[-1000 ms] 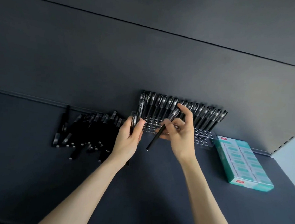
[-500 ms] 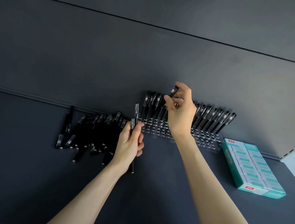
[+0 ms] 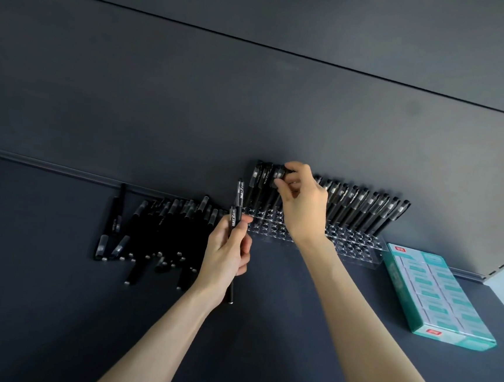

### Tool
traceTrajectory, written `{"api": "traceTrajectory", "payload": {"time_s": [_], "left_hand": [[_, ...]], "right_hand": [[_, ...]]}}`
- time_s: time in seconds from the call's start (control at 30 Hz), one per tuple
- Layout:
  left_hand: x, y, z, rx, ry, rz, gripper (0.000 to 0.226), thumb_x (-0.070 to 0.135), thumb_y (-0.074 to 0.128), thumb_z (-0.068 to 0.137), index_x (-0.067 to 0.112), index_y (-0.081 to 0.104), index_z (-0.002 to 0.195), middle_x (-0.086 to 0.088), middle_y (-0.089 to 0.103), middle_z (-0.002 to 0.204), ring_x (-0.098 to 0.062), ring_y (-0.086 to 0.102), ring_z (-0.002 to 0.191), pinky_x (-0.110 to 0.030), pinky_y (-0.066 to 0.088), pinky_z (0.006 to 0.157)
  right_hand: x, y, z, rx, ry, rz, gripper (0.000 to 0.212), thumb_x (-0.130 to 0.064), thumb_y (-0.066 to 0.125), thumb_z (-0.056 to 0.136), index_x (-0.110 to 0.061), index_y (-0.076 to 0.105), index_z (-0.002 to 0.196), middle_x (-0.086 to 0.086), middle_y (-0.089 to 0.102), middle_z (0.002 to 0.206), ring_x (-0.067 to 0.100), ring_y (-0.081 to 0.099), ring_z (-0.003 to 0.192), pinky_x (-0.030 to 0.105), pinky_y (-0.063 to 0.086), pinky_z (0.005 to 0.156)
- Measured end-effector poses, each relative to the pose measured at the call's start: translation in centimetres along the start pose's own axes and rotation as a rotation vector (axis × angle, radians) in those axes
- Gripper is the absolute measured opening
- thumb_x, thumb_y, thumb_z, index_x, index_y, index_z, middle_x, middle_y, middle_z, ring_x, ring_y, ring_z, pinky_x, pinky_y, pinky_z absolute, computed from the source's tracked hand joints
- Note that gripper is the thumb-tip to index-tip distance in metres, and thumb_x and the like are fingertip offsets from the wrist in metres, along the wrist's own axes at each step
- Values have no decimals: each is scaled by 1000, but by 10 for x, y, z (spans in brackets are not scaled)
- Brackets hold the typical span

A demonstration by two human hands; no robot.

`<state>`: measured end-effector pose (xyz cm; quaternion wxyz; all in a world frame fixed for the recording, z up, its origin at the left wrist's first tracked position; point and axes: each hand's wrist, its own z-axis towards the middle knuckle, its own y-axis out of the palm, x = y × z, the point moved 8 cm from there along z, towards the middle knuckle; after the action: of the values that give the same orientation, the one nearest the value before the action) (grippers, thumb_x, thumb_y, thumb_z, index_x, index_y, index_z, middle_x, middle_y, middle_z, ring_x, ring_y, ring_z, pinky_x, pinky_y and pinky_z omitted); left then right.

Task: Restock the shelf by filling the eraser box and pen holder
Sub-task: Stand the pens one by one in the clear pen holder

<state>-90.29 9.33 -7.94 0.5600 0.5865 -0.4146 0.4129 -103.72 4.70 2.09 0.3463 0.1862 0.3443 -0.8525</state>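
Clear pen holder (image 3: pixel 358 247), back row of black pens (image 3: pixel 365 210) | right hand (image 3: pixel 302 209) pinches one cap (image 3: pixel 279 175) | left hand (image 3: pixel 226 255) grips spare pens (image 3: pixel 239 197)

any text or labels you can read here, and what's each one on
"TEST", then unclear characters: white print on the pens gripped by the left hand.
Red labels on the eraser box: too small to read.
Print on the racked pens in the pen holder: blurred.

The right hand (image 3: pixel 301 204) covers the centre of the pen holder (image 3: pixel 358 249) and most of the pen (image 3: pixel 279 175) it pinches. The left hand (image 3: pixel 226 255) hides the middle of its held pens (image 3: pixel 239 196). Both forearms (image 3: pixel 370 323) are cut off at the lower edge. Lettering on the eraser box (image 3: pixel 436 298) is too small to read.
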Motion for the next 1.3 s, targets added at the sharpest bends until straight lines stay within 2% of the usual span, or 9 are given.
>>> {"api": "traceTrajectory", "payload": {"time_s": [0.3,0.53,0.63,0.7,0.8,0.97,1.1,1.23,1.3], "left_hand": [[0,5,-2,-48,12,0,15,29,47,98,20,58,105,4,42,56,-9,27,42,-24,19,42],[-2,7,-3,-78,-12,-5,17,24,47,98,15,59,106,2,44,57,-9,25,40,-31,11,47],[-4,12,-5,-138,-31,-7,17,22,47,99,14,60,105,1,44,59,-10,24,42,-32,11,48],[-2,18,-9,-209,-29,10,19,26,49,97,14,60,108,2,45,59,-10,24,44,-31,12,47],[-1,25,-15,-309,-26,43,19,27,51,97,16,61,108,1,46,60,-10,26,43,-27,15,44],[-5,27,-14,-326,-57,51,21,27,52,96,14,64,107,0,48,62,-8,26,41,-22,13,41],[-6,25,-14,-277,-51,73,20,26,54,95,12,62,107,1,50,66,-9,25,42,-21,13,41],[-8,14,-6,-114,-76,4,12,16,45,99,12,56,101,-1,52,74,-7,31,43,-18,17,38],[-9,12,-4,-81,-84,-54,16,13,40,100,11,57,99,-3,52,72,-7,35,44,-19,22,38]], "right_hand": [[6,6,6,-96,85,-68,22,-15,63,88,-11,58,109,1,66,81,21,60,72,41,51,75],[2,0,-1,-40,43,-108,19,-18,64,88,-13,62,106,-4,61,80,19,57,67,38,51,68],[-3,-14,-13,21,162,94,21,-24,64,88,-14,61,106,-7,61,80,9,58,70,24,49,69],[-2,-11,-23,-99,303,313,23,-25,67,86,-14,61,105,-6,66,80,5,61,73,17,48,68],[0,-4,-40,-256,404,536,24,-13,71,82,-13,61,104,1,71,77,11,65,67,20,51,64],[12,-26,-37,-63,457,723,25,1,63,85,-15,56,104,6,70,78,12,66,66,21,52,66],[3,-33,-30,-122,365,640,31,2,66,83,-16,57,107,7,66,73,16,65,64,25,55,67],[7,-59,-10,134,318,498,30,-3,69,82,-25,56,98,0,65,72,16,65,60,32,56,65],[6,-61,-1,174,273,382,28,-8,69,83,-26,55,99,-4,63,74,17,63,64,33,54,66]]}}
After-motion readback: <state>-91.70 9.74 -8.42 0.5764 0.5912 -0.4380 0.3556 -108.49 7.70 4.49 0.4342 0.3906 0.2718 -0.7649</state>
